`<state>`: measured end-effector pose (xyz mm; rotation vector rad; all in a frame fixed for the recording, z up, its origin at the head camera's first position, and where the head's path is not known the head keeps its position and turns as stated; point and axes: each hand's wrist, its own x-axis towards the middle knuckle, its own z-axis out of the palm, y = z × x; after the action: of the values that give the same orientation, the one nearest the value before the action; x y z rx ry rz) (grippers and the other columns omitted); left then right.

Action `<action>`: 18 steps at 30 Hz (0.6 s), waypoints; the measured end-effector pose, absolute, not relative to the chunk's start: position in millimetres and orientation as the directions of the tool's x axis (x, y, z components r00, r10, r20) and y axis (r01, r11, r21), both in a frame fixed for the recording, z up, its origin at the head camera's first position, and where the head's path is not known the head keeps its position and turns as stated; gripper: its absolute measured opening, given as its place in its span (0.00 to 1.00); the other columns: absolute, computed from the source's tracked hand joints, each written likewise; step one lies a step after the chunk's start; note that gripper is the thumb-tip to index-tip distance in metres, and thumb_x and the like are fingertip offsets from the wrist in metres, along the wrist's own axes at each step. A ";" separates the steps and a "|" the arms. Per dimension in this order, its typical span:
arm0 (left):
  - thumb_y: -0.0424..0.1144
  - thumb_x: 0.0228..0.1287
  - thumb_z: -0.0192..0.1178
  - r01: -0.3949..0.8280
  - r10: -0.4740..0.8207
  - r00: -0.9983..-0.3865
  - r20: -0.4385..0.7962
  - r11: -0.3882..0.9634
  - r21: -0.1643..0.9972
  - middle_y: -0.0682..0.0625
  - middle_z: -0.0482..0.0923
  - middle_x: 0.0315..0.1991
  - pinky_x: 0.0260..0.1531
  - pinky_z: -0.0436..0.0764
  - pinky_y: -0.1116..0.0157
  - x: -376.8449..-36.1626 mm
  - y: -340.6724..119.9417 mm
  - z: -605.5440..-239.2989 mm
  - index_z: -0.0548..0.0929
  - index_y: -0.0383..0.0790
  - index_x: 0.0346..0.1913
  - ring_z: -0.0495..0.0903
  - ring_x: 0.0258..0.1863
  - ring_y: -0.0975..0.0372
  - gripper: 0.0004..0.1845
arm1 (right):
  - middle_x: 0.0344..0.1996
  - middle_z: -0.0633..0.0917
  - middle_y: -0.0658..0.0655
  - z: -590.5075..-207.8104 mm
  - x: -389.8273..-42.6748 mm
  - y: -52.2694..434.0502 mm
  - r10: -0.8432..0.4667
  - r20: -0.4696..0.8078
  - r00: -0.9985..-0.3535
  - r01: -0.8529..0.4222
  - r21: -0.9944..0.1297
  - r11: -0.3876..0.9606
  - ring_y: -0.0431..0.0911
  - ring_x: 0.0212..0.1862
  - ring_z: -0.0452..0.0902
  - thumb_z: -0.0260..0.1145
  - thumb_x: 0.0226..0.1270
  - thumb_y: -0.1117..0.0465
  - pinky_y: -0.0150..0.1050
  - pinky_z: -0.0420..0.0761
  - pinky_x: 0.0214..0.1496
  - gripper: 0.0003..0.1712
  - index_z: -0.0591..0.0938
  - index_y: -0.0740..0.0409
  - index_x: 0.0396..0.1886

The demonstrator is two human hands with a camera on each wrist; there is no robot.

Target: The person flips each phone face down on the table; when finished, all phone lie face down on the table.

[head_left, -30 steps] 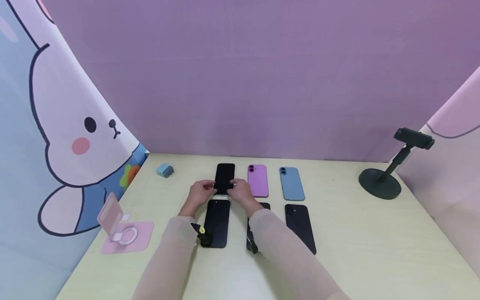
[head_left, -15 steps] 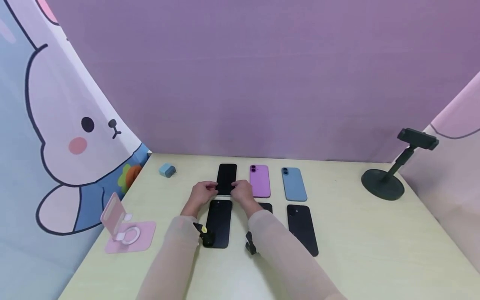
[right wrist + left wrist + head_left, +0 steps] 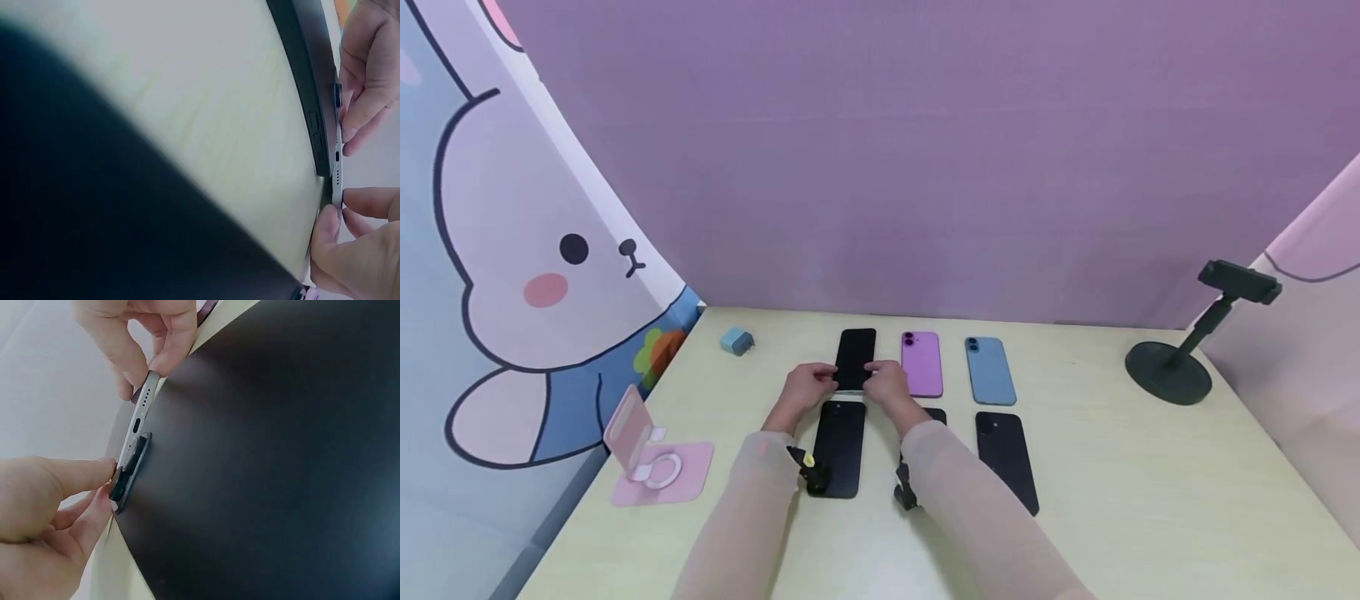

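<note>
Left hand: I have my left hand [image 3: 805,387] at the near left corner of the black-screened phone [image 3: 855,358]; in the left wrist view its fingertips [image 3: 103,472] pinch that corner, thumb and forefinger narrow around the edge.
Right hand: my right hand [image 3: 888,384] takes the near right corner of the same phone; its fingers [image 3: 165,353] curl and pinch the metal bottom edge just beside the charging port.
Held phone: it sits face up in the back row, leftmost of three, its near end between my two hands. I cannot tell whether that end is lifted off the table [image 3: 1112,500] or only touched.
Back row: a purple phone [image 3: 921,363] lies just beside the held one, camera side up, then a blue phone [image 3: 990,371] to its right.
Front row: a black phone [image 3: 838,446] lies directly below my hands; a second black phone [image 3: 932,414] is mostly hidden by my right forearm; a third black phone [image 3: 1007,460] lies to the right.
Left side of table: a small blue charger plug [image 3: 735,341] stands near the back corner, and a pink folding stand [image 3: 651,454] with a ring sits nearer to me.
Right side of table: a dark phone holder [image 3: 1183,350] on a round base stands well apart from the phones.
</note>
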<state>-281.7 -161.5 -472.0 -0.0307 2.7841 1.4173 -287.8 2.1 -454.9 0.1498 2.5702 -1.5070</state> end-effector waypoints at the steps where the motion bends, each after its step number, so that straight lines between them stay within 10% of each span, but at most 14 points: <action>1: 0.29 0.61 0.65 -0.021 -0.006 -1.000 -0.021 0.591 0.807 0.42 0.84 0.40 0.44 0.78 0.57 -281.8 -161.3 -472.0 0.84 0.30 0.51 0.81 0.43 0.53 0.15 | 0.56 0.79 0.64 -454.5 -287.7 3.3 -0.001 -0.190 -0.982 0.167 -0.865 0.473 0.42 0.17 0.61 0.56 0.47 0.81 0.30 0.61 0.15 0.32 0.83 0.61 0.55; 18: 0.32 0.64 0.62 0.139 0.073 -0.990 0.119 0.602 0.787 0.38 0.83 0.44 0.43 0.81 0.55 -278.4 -147.8 -463.6 0.84 0.30 0.50 0.83 0.45 0.49 0.13 | 0.46 0.76 0.61 -430.1 -277.9 15.6 -0.171 -0.120 -0.978 0.084 -0.976 0.202 0.50 0.43 0.74 0.63 0.63 0.74 0.42 0.80 0.47 0.29 0.75 0.63 0.65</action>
<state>-278.4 -147.8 -463.6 0.1912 2.8773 1.4236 -277.9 15.6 -430.1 -0.0835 2.2702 -1.8645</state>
